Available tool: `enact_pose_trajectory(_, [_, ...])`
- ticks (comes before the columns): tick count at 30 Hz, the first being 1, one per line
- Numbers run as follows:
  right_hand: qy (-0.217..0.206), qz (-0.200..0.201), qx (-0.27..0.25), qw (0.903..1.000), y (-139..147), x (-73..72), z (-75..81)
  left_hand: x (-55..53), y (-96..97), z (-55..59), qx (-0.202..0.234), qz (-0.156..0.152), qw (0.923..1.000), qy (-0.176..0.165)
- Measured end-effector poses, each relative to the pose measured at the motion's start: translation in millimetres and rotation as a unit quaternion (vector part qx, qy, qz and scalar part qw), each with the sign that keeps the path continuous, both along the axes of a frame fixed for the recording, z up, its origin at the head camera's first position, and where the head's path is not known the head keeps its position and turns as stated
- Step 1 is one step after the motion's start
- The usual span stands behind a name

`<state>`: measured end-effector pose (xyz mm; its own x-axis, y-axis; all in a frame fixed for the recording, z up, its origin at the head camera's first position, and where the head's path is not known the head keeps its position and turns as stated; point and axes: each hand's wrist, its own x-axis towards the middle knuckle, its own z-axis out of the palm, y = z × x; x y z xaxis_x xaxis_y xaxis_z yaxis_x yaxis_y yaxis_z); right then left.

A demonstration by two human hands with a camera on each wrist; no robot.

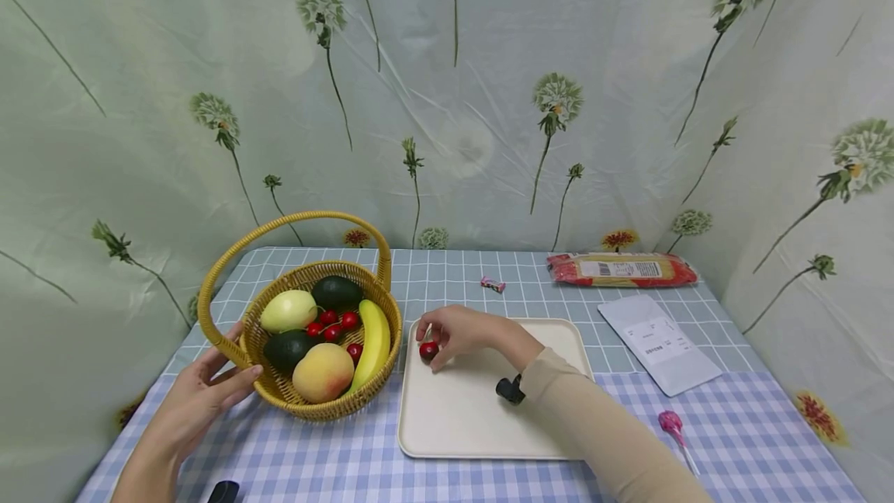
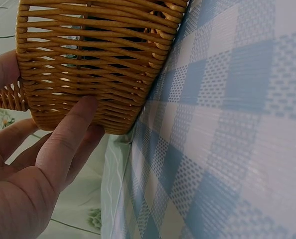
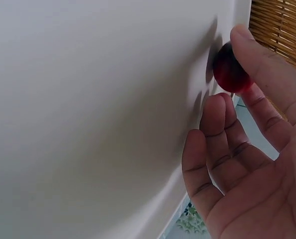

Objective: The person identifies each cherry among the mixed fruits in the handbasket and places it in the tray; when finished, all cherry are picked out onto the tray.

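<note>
My right hand (image 1: 457, 332) reaches over the left part of a cream rectangular tray (image 1: 482, 418). Between its thumb and index finger it pinches a dark red cherry (image 3: 231, 69), close over the tray; the other fingers are bent loosely. My left hand (image 1: 202, 398) rests its fairly straight fingers against the outer left side of a yellow-brown wicker basket (image 1: 328, 410), near the foot of its tall handle. Inside the basket lie a yellow banana (image 1: 373, 340), a peach (image 1: 323, 372), a pale yellow-green fruit (image 1: 289, 311), two dark green avocados (image 1: 337, 293) and several red cherries (image 1: 333, 332).
Behind the tray lies a small pink wrapped candy (image 1: 492, 284). A red-and-yellow packet (image 1: 621, 269) stretches along the back right. In front of it are a white labelled pouch (image 1: 660, 344) and a pink lollipop (image 1: 672, 425). A patterned curtain (image 1: 475, 99) hangs behind the checked tablecloth (image 1: 768, 449).
</note>
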<state>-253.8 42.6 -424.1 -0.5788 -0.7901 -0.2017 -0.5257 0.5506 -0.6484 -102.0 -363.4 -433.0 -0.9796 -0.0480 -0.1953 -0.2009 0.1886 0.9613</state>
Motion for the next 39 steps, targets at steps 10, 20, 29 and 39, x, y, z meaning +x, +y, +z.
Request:
enact_pose_trajectory(10, [-0.011,0.005,-0.014,0.9998,3,-1.3,-0.2,1.1,1.5,0.4,0.004,0.003,1.0000,0.000])
enact_pose_trajectory(20, [-0.021,0.006,-0.024,0.9995,1,-0.6,-2.3,2.8,1.2,-1.1,0.011,0.007,0.9999,-0.001])
enact_pose_trajectory(29, [-0.017,0.008,-0.018,0.9997,0,0.6,-1.5,3.4,0.6,-0.9,0.017,0.004,0.9998,-0.002])
enact_pose_trajectory(39, [0.008,0.012,-0.024,0.9996,0,-6.4,20.6,2.7,1.6,0.1,0.029,0.003,0.9996,0.004])
